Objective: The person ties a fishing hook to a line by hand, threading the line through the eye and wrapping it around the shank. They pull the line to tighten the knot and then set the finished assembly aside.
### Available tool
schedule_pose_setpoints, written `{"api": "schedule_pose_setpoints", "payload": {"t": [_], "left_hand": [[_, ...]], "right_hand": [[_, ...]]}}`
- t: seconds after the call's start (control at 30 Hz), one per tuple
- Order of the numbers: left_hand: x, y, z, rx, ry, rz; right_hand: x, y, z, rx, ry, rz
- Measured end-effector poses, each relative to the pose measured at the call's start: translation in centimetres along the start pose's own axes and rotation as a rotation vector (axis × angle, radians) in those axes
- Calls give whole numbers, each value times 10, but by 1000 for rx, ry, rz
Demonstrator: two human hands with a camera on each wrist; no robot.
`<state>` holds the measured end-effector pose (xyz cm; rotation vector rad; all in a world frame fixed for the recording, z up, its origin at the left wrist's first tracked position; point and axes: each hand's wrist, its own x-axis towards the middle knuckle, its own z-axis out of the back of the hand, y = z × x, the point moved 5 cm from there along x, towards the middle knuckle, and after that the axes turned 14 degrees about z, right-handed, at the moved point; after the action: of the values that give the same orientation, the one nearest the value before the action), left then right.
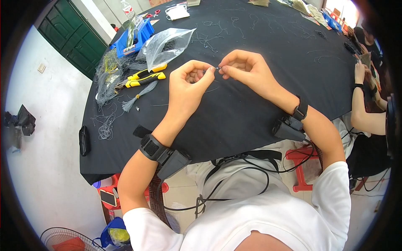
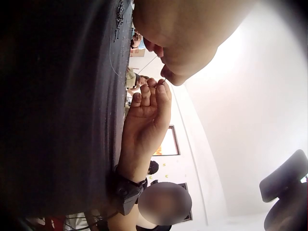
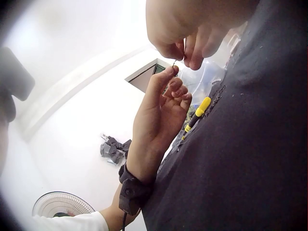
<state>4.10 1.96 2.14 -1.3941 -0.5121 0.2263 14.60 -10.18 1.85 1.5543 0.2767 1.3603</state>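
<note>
Over the black-covered table, my two hands meet at the fingertips in the head view. My left hand [image 1: 188, 83] pinches one end of a small dark thin piece [image 1: 217, 68] between thumb and forefinger. The other end is pinched by my right hand [image 1: 247, 69]. In the right wrist view, a short stretch of this thin piece [image 3: 174, 62] shows between the two sets of fingertips; its kind is too small to tell. A fine thread [image 2: 148, 65] runs from near the fingers in the left wrist view. The remaining fingers of both hands are curled inward.
Left of my hands lie pliers [image 1: 146, 79] with yellow-black handles, a tied bundle of grey cord [image 1: 140, 97] and a tangle of grey thread [image 1: 106, 127]. Behind them are a clear plastic bag [image 1: 167, 48] and a blue bin [image 1: 144, 31]. Another person's arm [image 1: 359, 96] is at the right.
</note>
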Motion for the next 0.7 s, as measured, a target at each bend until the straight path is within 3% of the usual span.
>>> {"api": "schedule_pose_setpoints", "payload": {"t": [0.27, 0.37, 0.57, 0.7], "left_hand": [[1, 4, 4, 52, -10, 26], [-2, -8, 11, 389, -191, -189], [-2, -13, 11, 273, -154, -210], [0, -8, 8, 210, -82, -151]], "right_hand": [[0, -1, -1, -17, 12, 20], [1, 1, 0, 55, -4, -20], [-4, -3, -12, 213, 100, -213], [-5, -1, -23, 223, 240, -204]]}}
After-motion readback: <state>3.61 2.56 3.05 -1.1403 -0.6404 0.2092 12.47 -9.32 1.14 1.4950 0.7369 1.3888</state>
